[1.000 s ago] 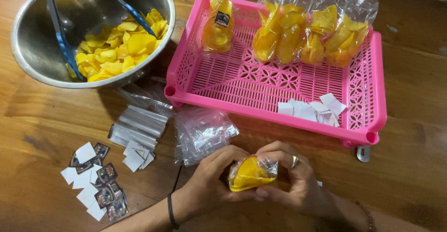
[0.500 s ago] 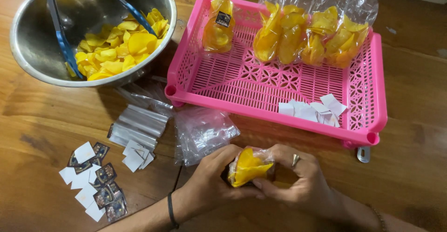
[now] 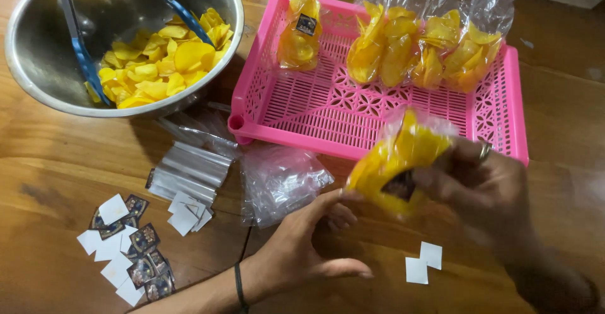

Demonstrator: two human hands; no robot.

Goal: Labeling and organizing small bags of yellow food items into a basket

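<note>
Surface: brown wooden table (image 3: pixel 50 181), planks with visible seams.
Landmark: pink tray (image 3: pixel 378 109), on the table at upper centre.
Bowl (image 3: pixel 38 68): steel, left of the tray, nearly touching its corner.
Empty bags (image 3: pixel 280 178): clear, just below the tray's left corner.
Bag stack (image 3: pixel 189 169): left of those.
Labels (image 3: pixel 126 244): scattered, lower left of the tray.
Two white squares (image 3: pixel 423 263): below the tray.

my right hand (image 3: pixel 485 194) lifts a clear chip packet (image 3: pixel 403 159); filled packets (image 3: pixel 428 49) line the pink tray (image 3: pixel 513 109); empty bags (image 3: pixel 277 178) and square labels (image 3: pixel 126 244) lie left.
</note>
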